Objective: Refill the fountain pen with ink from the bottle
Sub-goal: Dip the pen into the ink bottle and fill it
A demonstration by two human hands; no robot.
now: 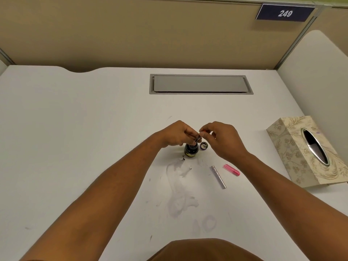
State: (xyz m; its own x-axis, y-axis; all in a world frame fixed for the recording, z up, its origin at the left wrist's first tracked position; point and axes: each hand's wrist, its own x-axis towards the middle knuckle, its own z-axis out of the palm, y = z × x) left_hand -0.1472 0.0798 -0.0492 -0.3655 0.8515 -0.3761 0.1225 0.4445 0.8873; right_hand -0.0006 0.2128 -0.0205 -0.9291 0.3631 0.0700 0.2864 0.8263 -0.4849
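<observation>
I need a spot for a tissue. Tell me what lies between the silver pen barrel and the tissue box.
Head view: only the pink pen part lies between silver barrel and tissue box.

Head camera looks down over the desk [75, 129].

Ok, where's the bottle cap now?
The cap lies on the desk just right of the ink bottle, under the right hand.
</observation>
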